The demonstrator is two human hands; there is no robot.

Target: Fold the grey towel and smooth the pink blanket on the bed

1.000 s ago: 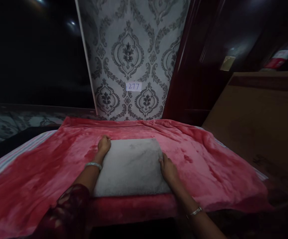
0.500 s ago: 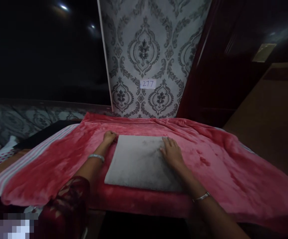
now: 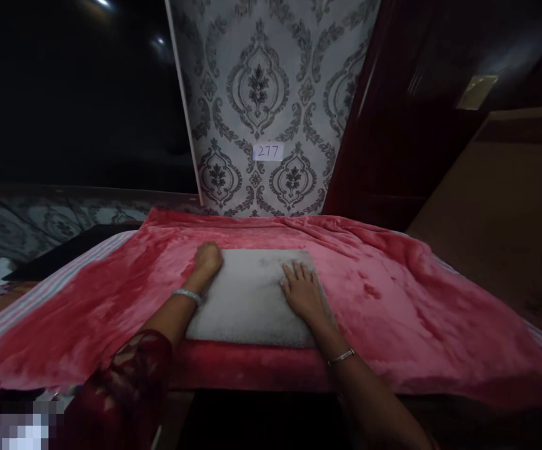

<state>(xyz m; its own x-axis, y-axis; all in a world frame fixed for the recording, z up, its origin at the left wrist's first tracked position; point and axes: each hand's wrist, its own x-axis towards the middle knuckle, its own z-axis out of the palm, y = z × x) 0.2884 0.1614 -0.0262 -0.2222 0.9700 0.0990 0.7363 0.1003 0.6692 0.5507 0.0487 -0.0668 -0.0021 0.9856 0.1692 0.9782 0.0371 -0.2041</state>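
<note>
A flat grey rectangle of folded, towel-like cloth lies on a red and pink plush blanket. My right hand rests on the cloth's right part, palm down with fingers spread. At the cloth's upper left corner, my left hand is closed into a fist against the edge. Whatever may be inside those fingers is hidden. Each wrist wears a bracelet.
The blanket covers a table and has a striped border on the left. Behind it rises a patterned wall with a paper label reading 277. A large dark screen stands left, a dark red door right.
My left hand has come in against the cloth's upper left edge, from slightly outside it. My right hand has slid inward from the right edge. The whole view has shifted a little.
</note>
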